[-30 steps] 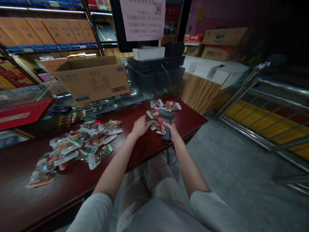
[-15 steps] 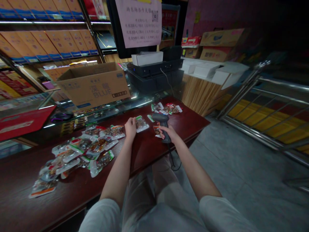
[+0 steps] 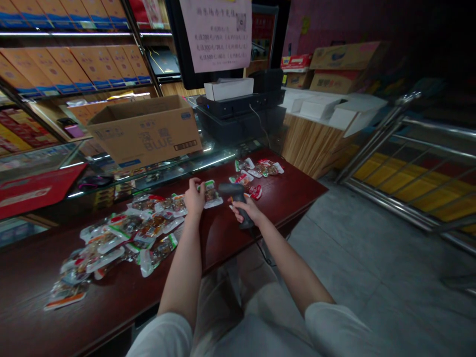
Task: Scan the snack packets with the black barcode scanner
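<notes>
Two hands at work over dark red surface (image 3: 260, 238). Left hand (image 3: 194, 197) pinching one snack packet (image 3: 211, 194) by its edge, just off the wood, beside the big packet pile (image 3: 126, 233). Right hand (image 3: 248, 210) clenched around scanner (image 3: 233, 196), head aimed toward that packet. Smaller heap (image 3: 258, 171) further right. Likely trouble: thin pinch on slick film letting the packet slip; scanner cable snagging the surface edge; glare spoiling a read.
</notes>
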A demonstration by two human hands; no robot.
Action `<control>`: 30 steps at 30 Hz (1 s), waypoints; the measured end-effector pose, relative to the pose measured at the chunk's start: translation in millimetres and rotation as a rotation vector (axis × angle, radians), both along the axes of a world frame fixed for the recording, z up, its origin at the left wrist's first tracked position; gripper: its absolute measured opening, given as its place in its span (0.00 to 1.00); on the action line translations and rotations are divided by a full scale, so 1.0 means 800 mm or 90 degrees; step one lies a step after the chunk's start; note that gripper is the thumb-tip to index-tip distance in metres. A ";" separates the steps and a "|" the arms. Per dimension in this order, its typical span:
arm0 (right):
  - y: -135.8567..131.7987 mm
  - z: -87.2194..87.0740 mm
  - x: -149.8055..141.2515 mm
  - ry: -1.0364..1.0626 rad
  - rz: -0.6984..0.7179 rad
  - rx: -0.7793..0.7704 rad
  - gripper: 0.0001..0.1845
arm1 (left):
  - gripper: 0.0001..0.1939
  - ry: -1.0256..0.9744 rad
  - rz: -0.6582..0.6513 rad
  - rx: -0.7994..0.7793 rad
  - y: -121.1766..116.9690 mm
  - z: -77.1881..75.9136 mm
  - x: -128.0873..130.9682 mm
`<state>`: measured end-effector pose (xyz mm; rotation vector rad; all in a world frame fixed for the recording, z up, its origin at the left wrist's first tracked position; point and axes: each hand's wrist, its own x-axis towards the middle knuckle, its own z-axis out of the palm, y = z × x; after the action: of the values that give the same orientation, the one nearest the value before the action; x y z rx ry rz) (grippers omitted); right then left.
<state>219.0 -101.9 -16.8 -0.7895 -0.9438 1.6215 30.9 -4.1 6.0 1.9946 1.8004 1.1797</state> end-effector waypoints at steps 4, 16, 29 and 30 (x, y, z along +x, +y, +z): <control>0.000 0.000 0.003 0.001 -0.012 -0.019 0.21 | 0.13 0.041 0.010 -0.017 -0.001 0.003 -0.003; -0.002 0.007 0.004 -0.008 0.017 -0.069 0.19 | 0.14 0.075 0.016 -0.044 -0.010 0.009 -0.002; -0.004 0.005 0.009 0.051 -0.058 -0.015 0.22 | 0.17 0.078 0.140 -0.102 -0.031 0.036 -0.035; -0.004 0.006 0.009 0.058 -0.064 -0.010 0.23 | 0.18 0.106 0.158 -0.099 -0.034 0.038 -0.045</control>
<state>226.4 -105.5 -12.0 -0.7564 -0.8152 1.5658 -5.4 -31.6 36.0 1.8712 2.2007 0.9230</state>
